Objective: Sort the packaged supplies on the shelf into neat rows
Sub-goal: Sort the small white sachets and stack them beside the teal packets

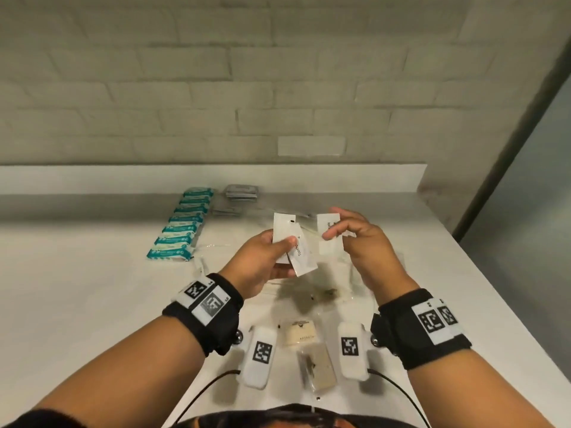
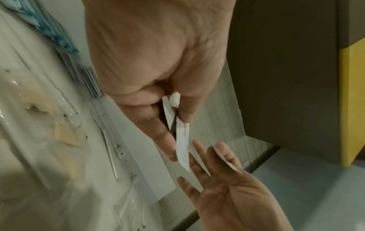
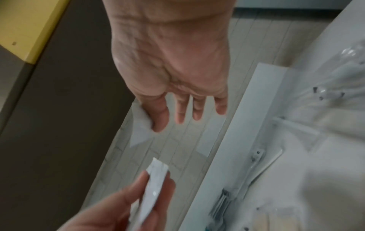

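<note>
While the row of teal packets [image 1: 180,225] already stands in order along the far left of the white shelf [image 1: 92,288], the person appears to be in the gathering step, collecting the thin white sachets into one bundle before they can be laid down as a row. Above the shelf's middle, the left hand [image 1: 262,261] pinches two flat white sachets [image 1: 293,242] between thumb and fingers, one skewed across the other, and the right hand [image 1: 355,239] pinches a single white sachet [image 1: 329,233] between thumb and forefinger, its other fingers loosely spread; the two hands are near one another but the papers do not touch. The next move probably calls for sliding the single sachet against the pair and squaring their edges, which wants a light touch, since such slim paper sleeves would likely buckle or fan out. Beside the teal packets, toward the shelf's back, lie grey foil packs [image 1: 241,192] in short stacks. Below the hands, nearer the person, crinkled clear wrappers [image 1: 321,291] glint, and two beige wrapped bars [image 1: 301,332] lie at the shelf's near edge, seemingly unsorted. The teal packets look soft and pillowy, the foil packs flat and stiff.
</note>
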A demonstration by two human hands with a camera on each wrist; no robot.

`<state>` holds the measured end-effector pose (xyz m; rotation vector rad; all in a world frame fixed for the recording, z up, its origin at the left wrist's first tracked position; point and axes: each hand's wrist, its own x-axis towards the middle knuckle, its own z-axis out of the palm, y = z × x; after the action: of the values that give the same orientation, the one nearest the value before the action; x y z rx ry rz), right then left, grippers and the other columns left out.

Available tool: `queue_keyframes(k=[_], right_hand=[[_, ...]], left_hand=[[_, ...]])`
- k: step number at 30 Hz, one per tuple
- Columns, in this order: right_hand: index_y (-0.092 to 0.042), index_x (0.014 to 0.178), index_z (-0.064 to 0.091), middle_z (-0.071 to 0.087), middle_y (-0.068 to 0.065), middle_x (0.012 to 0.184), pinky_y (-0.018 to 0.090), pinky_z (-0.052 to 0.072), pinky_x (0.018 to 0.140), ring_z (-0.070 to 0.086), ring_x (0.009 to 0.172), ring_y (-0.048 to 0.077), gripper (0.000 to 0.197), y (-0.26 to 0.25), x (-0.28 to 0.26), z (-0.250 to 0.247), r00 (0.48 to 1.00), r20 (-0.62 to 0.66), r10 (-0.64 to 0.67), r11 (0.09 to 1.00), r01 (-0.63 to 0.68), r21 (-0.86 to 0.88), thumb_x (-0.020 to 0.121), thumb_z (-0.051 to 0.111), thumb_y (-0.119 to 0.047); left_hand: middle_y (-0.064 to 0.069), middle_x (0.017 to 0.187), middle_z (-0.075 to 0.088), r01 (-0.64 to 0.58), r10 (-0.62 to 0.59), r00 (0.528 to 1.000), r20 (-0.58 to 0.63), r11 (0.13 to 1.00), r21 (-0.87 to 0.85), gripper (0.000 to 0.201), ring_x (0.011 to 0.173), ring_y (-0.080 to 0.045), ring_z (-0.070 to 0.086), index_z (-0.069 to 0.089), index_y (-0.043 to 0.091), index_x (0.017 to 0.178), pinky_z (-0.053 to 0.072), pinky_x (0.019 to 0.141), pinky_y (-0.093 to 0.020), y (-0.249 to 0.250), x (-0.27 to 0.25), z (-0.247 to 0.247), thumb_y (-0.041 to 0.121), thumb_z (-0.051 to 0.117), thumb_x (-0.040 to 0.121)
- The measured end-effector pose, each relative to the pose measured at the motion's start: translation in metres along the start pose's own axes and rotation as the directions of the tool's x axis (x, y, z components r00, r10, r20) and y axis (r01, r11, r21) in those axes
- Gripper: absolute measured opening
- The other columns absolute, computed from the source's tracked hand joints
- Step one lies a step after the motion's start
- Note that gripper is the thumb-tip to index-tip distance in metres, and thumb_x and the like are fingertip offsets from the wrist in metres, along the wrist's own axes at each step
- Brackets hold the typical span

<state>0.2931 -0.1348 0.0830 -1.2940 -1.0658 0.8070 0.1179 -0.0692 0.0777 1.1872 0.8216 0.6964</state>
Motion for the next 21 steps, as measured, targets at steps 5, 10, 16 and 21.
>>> queue_keyframes(k=[5,10,16,21], right_hand=[[-0.023,0.07,0.078,0.048,-0.009,0.143,0.022,0.041,0.105,0.047,0.128,0.002,0.053,0.007,0.005,0.045,0.974,0.202,-0.101,0.989,0.121,-0.09,0.084,0.047,0.019],[-0.008,0.094,0.072,0.065,-0.004,0.12,0.022,0.046,0.095,0.061,0.109,0.003,0.038,0.007,0.006,0.073,0.976,0.183,-0.116,0.993,0.113,0.026,0.091,0.041,0.015],[-0.018,0.112,0.057,0.056,-0.002,0.078,0.023,0.04,0.05,0.052,0.054,0.008,0.025,-0.005,0.018,0.092,0.993,0.107,0.049,0.994,-0.06,0.095,0.089,0.063,-0.008],[-0.014,0.094,0.064,0.063,-0.002,0.065,0.023,0.039,0.043,0.048,0.049,0.013,0.023,-0.012,0.025,0.101,0.982,0.168,0.088,0.995,-0.094,0.026,0.081,0.07,0.003]], left_hand=[[-0.003,0.095,0.073,0.014,-0.001,0.994,0.109,0.993,-0.12,0.018,0.076,-0.021,0.072,0.059,0.017,0.114,0.059,0.061,-0.028,0.009,-0.018,-0.024,0.019,0.049,0.098],[-0.005,0.1,0.07,-0.054,0.058,0.996,0.06,0.996,-0.067,0.032,0.08,-0.018,0.067,0.058,0.017,0.11,0.059,0.064,-0.026,0.012,-0.025,-0.05,-0.005,0.06,0.087],[-0.005,0.103,0.072,-0.101,0.101,0.995,-0.004,0.995,-0.001,0.034,0.082,-0.018,0.069,0.058,0.016,0.11,0.057,0.061,-0.025,0.015,-0.028,-0.071,-0.004,0.065,0.084],[-0.004,0.101,0.072,-0.089,0.088,0.995,0.049,0.996,0.008,0.035,0.086,-0.016,0.069,0.06,0.015,0.114,0.058,0.065,-0.024,0.018,-0.028,-0.083,-0.007,0.061,0.086]])
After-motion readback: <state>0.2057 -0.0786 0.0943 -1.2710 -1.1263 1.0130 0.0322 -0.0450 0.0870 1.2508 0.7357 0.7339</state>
